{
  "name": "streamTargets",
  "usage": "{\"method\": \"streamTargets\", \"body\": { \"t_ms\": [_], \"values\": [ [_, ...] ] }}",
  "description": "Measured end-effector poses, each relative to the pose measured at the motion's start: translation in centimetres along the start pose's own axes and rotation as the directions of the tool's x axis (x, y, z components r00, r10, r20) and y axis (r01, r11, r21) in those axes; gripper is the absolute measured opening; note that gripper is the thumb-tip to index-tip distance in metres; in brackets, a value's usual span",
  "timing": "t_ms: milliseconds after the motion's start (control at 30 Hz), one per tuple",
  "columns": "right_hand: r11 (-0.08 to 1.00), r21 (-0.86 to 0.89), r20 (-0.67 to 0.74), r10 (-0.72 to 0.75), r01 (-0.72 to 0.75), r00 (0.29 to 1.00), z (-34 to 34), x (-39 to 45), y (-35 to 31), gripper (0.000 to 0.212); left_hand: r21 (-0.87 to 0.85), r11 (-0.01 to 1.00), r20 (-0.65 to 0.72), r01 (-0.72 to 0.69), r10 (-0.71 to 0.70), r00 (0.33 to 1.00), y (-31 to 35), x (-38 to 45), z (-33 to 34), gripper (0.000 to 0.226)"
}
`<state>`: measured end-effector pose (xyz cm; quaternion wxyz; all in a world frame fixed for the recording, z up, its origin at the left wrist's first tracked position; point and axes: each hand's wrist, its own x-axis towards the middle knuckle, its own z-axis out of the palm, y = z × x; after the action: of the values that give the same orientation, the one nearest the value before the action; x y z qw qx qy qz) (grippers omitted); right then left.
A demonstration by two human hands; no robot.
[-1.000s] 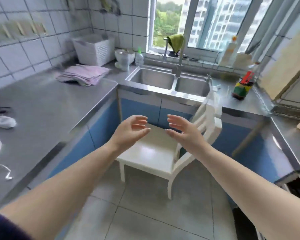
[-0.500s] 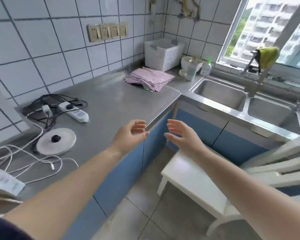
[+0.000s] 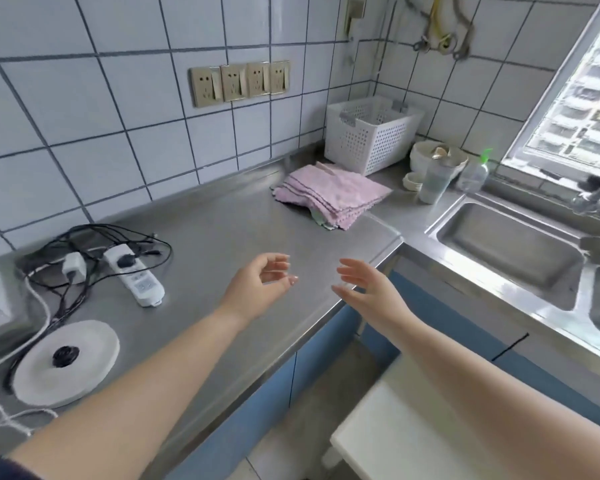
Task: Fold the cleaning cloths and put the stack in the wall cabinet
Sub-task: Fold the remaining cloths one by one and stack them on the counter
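Observation:
A loose pile of pink cleaning cloths (image 3: pixel 329 194) lies on the steel counter (image 3: pixel 222 244), near the corner by the sink. My left hand (image 3: pixel 260 285) hovers over the counter's front part, fingers curled apart, holding nothing. Beside it my right hand (image 3: pixel 364 284) reaches out past the counter edge, palm turned inward, fingers spread and empty. Both hands are well short of the cloths. No wall cabinet shows in this view.
A white perforated basket (image 3: pixel 371 133) stands behind the cloths. Bowls, a cup (image 3: pixel 435 180) and a soap bottle (image 3: pixel 473 173) sit by the sink (image 3: pixel 510 251). A power strip (image 3: pixel 136 277) with tangled cables and a white round base (image 3: pixel 66 362) lie at left. A white chair (image 3: pixel 406 434) stands below right.
The view has swung left and closer to the counter, from the sink and chair toward the cloths. Both hands stay raised and empty, now over the counter edge.

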<state>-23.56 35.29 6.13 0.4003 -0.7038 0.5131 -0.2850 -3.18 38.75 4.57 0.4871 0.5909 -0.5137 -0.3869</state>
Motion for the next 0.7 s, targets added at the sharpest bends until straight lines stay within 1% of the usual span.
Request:
{"method": "streamTargets", "body": {
  "t_ms": [133,267,433,600,700],
  "values": [
    [1.0,-0.016,0.026,-0.006,0.006,1.0,-1.8,6.8,1.0,0.051,-0.013,1.0,-0.061,0.01,-0.011,0.998,0.1,6.4,1.0,0.028],
    [1.0,-0.019,0.038,0.013,-0.012,0.999,-2.9,12.2,1.9,0.05,-0.052,0.998,-0.074,0.031,-0.035,0.997,-0.4,11.4,1.6,0.028],
    [0.997,-0.062,0.059,0.052,-0.048,0.997,-3.9,17.9,3.5,0.05,-0.036,0.997,-0.05,0.067,-0.069,0.996,-1.6,17.4,2.3,0.028],
    [0.985,-0.143,0.014,0.097,-0.094,0.995,-4.3,25.5,5.3,0.041,0.026,0.995,0.011,0.1,-0.1,0.995,-3.1,26.1,2.9,0.024],
    [0.976,-0.174,-0.019,0.133,-0.134,0.991,-3.9,30.3,6.5,0.04,0.072,0.992,0.021,0.106,-0.108,0.994,-4.0,31.6,3.3,0.026]
  ]
}}
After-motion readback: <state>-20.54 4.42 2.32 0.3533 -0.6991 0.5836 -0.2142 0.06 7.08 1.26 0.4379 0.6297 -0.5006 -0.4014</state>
